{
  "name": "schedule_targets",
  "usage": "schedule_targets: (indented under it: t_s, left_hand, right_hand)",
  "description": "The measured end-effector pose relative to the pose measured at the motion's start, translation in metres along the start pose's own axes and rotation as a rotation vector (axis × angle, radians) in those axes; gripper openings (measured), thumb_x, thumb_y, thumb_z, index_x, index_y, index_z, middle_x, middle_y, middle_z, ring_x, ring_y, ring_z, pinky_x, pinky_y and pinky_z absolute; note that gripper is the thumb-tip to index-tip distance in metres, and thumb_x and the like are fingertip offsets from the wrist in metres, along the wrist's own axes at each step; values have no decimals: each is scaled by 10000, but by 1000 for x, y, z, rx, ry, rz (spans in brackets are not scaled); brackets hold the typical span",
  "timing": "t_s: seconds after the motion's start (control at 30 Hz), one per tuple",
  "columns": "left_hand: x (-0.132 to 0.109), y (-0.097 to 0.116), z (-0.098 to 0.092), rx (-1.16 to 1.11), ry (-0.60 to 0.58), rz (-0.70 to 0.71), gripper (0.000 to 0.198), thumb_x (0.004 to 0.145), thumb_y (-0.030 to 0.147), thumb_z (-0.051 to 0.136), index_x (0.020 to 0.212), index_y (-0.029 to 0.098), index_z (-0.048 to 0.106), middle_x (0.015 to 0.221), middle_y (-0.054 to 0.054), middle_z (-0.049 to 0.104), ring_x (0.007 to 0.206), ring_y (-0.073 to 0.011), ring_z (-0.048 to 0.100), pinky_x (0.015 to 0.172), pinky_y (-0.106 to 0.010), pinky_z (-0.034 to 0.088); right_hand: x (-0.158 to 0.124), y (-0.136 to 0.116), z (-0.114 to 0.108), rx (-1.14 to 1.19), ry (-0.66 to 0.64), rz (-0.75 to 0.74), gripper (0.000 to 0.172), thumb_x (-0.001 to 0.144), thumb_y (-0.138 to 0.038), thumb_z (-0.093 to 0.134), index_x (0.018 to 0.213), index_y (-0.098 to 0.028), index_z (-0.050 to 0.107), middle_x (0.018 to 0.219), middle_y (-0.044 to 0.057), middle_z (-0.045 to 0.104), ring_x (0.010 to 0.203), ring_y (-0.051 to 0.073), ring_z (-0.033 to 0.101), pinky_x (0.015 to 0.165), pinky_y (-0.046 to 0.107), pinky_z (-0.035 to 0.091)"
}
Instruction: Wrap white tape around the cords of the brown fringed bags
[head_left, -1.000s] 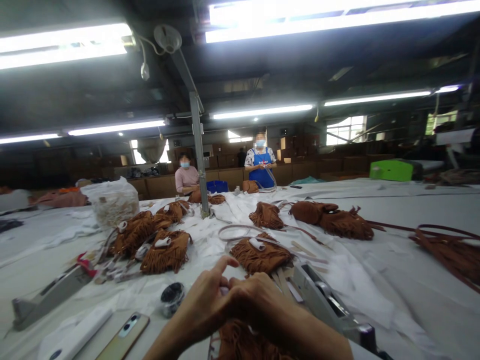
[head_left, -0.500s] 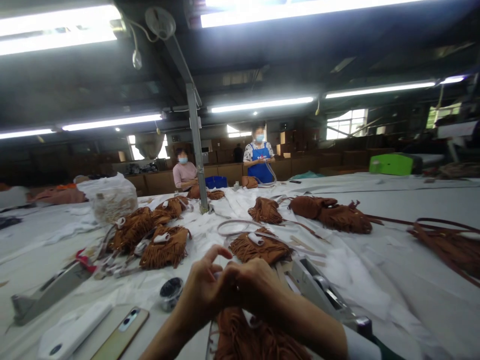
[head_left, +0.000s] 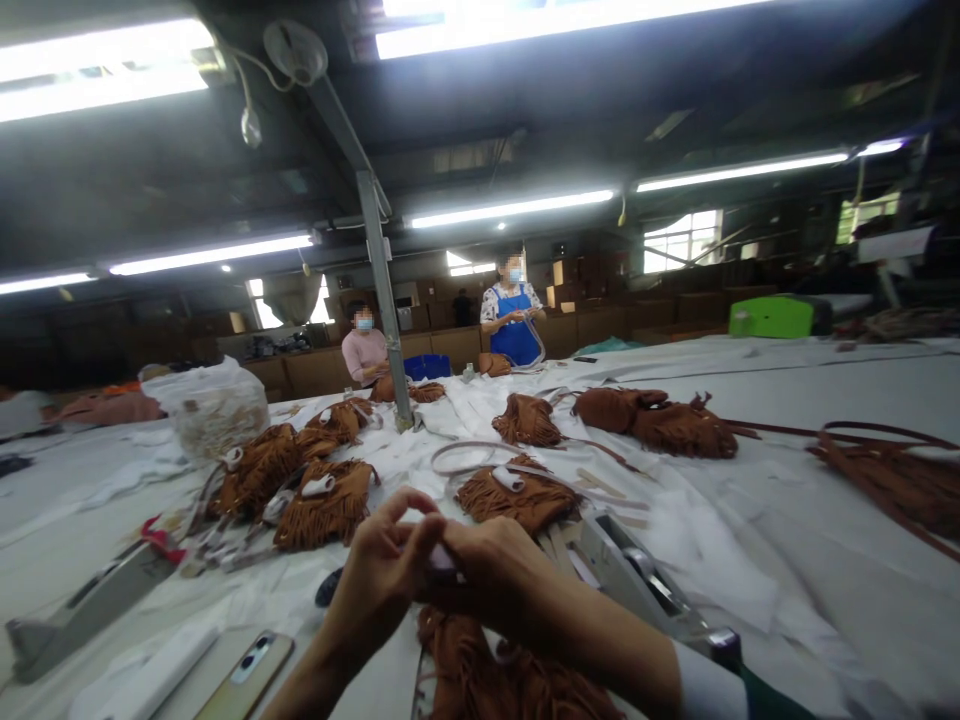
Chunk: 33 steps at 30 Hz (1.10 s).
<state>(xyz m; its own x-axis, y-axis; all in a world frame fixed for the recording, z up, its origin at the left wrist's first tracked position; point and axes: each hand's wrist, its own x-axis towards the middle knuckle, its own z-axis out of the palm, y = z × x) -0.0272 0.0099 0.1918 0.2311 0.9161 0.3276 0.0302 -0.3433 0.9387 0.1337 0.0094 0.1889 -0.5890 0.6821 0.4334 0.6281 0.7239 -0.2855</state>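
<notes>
My left hand (head_left: pixel 382 560) and my right hand (head_left: pixel 499 565) meet in front of me, fingers curled together. Between them shows a small pale piece (head_left: pixel 442 563), mostly hidden, whose kind I cannot make out. Below my hands lies a brown fringed bag (head_left: pixel 480 675), partly covered by my right forearm. Just beyond them rests another brown fringed bag (head_left: pixel 521 497) with a white roll on its flap. A dark round object (head_left: pixel 328 588) is half hidden behind my left wrist.
A grey tape dispenser (head_left: pixel 637 570) stands on the right, another grey holder (head_left: pixel 82 610) on the left. A phone (head_left: pixel 247 675) lies near a white device (head_left: pixel 150 675). More fringed bags (head_left: pixel 326 505) and a metal post (head_left: pixel 384 300) stand farther off. Two people work across the table.
My hands have shifted slightly left, and the pale piece shows more clearly between the fingers. The view has moved a little, and my left wrist now covers more of the dark round object.
</notes>
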Motion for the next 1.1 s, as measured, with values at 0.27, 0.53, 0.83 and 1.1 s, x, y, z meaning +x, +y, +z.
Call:
schedule_targets:
  t_s: [0.27,0.53,0.83,1.1]
  left_hand:
    - [-7,-17,-1,93,-22,-32,576,758,721,447,1000,199,462,529,81,399,443,-102,346,429,-197,245]
    - [-8,-8,2,79,-138,-45,515,740,590,613,1013,160,533,543,29,522,451,-104,428,441,-187,279]
    - [-8,-27,-19,-190,39,-33,635,606,629,729,983,159,531,444,103,369,384,-28,199,402,-147,106]
    - [-6,-22,17,-525,508,30,437,793,646,518,973,260,423,465,106,401,377,-88,385,417,-173,334]
  right_hand:
    - [-7,1,-4,-149,-133,65,84,797,-217,620,798,-140,653,678,58,688,594,161,629,459,217,265]
    - [3,-3,-12,-202,-107,-102,413,749,-584,632,801,-174,652,680,37,680,615,164,637,479,223,246]
    - [-8,32,-37,-236,-72,-122,543,745,-691,554,727,-149,588,608,45,640,570,168,616,483,247,217]
    - [-17,-1,32,293,207,162,349,879,-497,523,996,-172,577,718,9,661,584,117,583,510,188,342]
